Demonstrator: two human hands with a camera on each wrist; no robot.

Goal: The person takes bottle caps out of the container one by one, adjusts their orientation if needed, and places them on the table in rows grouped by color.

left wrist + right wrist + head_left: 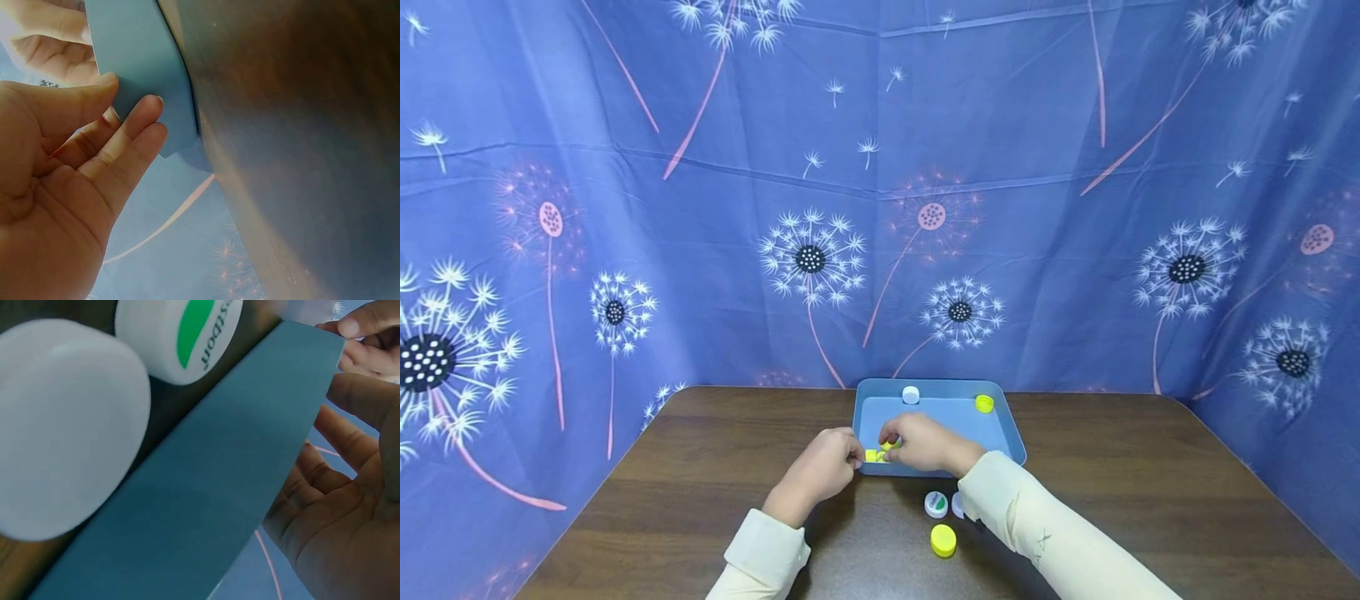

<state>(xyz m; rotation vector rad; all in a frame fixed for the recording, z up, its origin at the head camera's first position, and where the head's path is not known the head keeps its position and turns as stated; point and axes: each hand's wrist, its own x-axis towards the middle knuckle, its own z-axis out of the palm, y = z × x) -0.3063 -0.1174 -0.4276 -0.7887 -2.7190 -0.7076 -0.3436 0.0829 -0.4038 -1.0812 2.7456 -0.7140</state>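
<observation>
A blue tray lies on the table. At its front left corner my left hand grips the wall, thumb near the rim and two fingertips against the outside in the left wrist view. My right hand reaches over the front wall, its fingers curled down at a yellow bottle cap in that corner. Another yellow cap sits between the two hands. In the right wrist view the tray's wall hides the right fingertips.
Inside the tray, a white cap stands at the back wall and a yellow cap at the back right. In front, on the wooden table, lie a white cap with a green mark, another white cap partly behind the right sleeve, and a yellow cap.
</observation>
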